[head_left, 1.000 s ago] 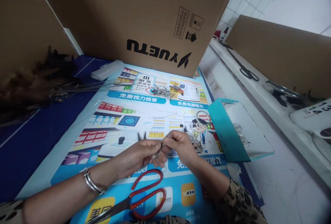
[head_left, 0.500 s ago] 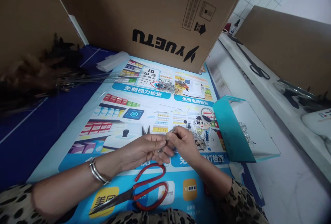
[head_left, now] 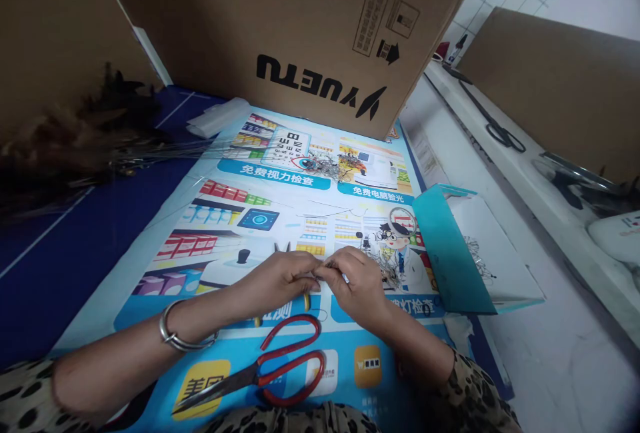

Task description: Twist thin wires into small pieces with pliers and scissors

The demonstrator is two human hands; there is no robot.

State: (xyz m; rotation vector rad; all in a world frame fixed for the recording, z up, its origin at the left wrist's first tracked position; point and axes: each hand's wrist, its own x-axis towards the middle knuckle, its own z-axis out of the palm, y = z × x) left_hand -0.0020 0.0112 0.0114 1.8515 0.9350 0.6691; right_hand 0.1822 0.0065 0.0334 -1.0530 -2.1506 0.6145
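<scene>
My left hand point(head_left: 285, 278) and my right hand point(head_left: 357, 283) meet over the printed sheet, fingertips pinched together. Between them is a small piece of thin wire point(head_left: 329, 264), mostly covered by the fingers. Under my left hand lies a pair of pliers, its dark tips point(head_left: 281, 247) and yellow handle ends point(head_left: 307, 301) poking out. Red-handled scissors point(head_left: 290, 356) rest just in front of my hands, blades toward the lower left. Beyond my right hand is a tangled heap of fine wire pieces point(head_left: 393, 272).
Another wire heap point(head_left: 327, 166) lies farther back. At right stands an open teal box point(head_left: 450, 253) holding wire pieces. A large cardboard box point(head_left: 300, 20) blocks the back. Dark feathery stems point(head_left: 60, 146) lie at left; black scissors point(head_left: 505, 136) sit on the right ledge.
My left fingers have turned over and closed in toward the right fingertips, hiding most of the wire piece. The pliers' yellow handle ends now show. The bracelet slid on my left wrist.
</scene>
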